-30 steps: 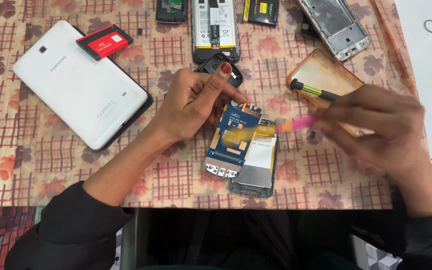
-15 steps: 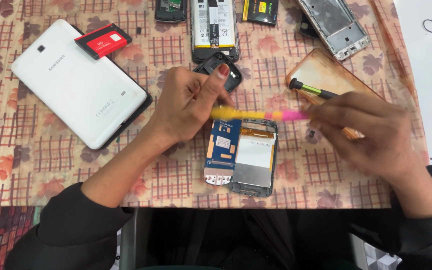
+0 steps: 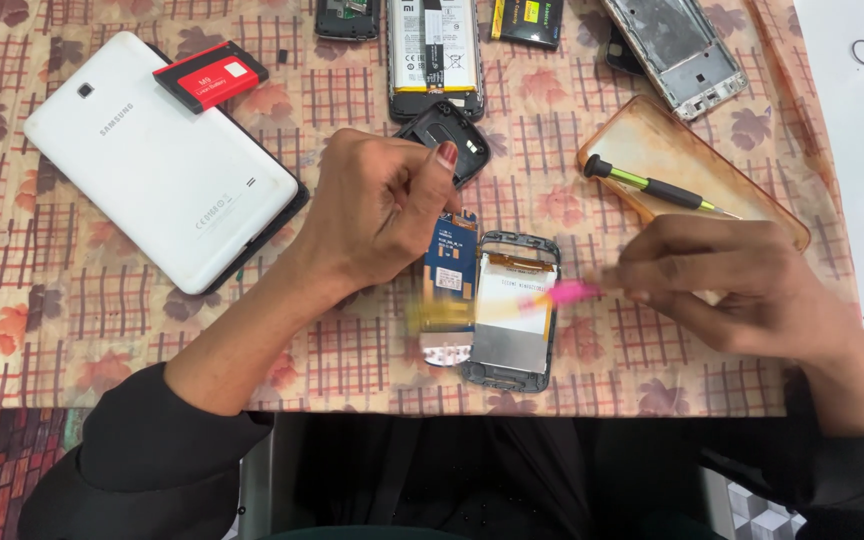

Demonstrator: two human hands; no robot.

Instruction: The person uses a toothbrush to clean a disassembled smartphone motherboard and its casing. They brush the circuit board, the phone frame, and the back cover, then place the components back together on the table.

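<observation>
An opened phone frame (image 3: 512,345) lies face down on the patterned tablecloth, with a blue circuit board (image 3: 449,268) folded out to its left. My left hand (image 3: 377,210) hovers over the board's top edge with fingers curled and thumb raised; nothing shows in it. My right hand (image 3: 742,290) pinches a thin pink and yellow tool (image 3: 564,293). The tool is blurred by motion and its yellow end reaches over the board's lower part.
A white tablet (image 3: 152,170) with a red battery (image 3: 210,77) on it lies at the left. A black back cover (image 3: 449,140), an open phone (image 3: 432,50) and a metal frame (image 3: 672,45) lie behind. A screwdriver (image 3: 652,187) rests on a brown case (image 3: 697,150).
The pink and yellow tool has swung from level across the board's top down to the board's lower part. My right hand dropped slightly. My left hand stayed over the board.
</observation>
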